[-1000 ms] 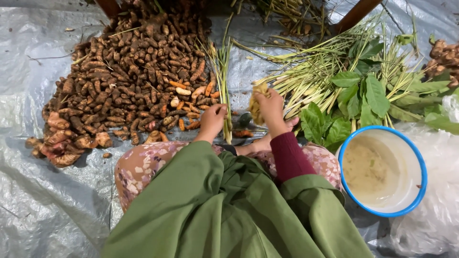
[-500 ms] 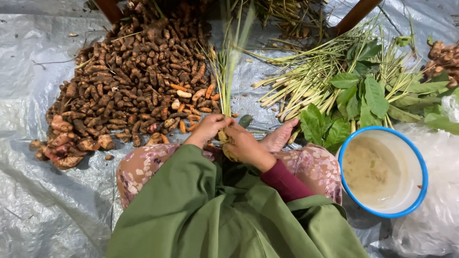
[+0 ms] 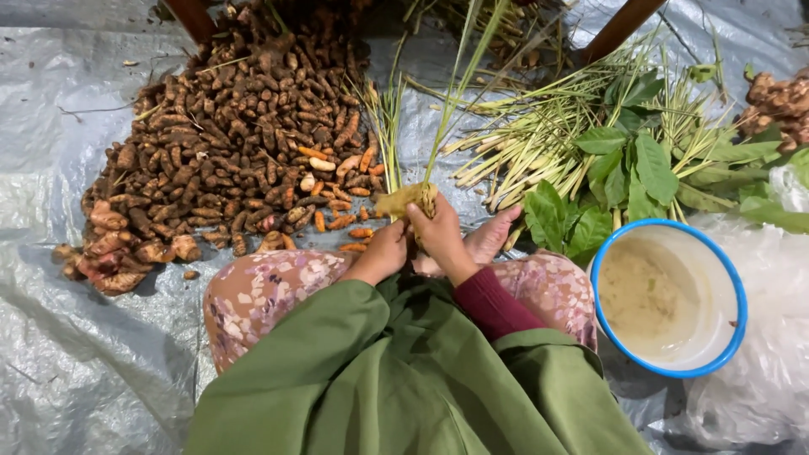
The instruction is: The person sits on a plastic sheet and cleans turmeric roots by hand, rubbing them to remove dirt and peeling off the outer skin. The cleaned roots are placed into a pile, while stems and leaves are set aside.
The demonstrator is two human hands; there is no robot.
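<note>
where the green sleeves meet at lower centre, the right hand (image 3: pixel 438 234) is closed around a yellowish root clump (image 3: pixel 404 200) with a long green stalk (image 3: pixel 459 93) rising toward the top edge; the left hand (image 3: pixel 383 253) sits just beside it, fingers curled, its grip hidden; at lower right stands a blue-rimmed white bowl (image 3: pixel 735 291); farther up, a brown root pile (image 3: pixel 236 143) fills the upper left, leafy stalks (image 3: pixel 607 143) the upper right, all on grey plastic sheeting (image 3: pixel 76 354).
</note>
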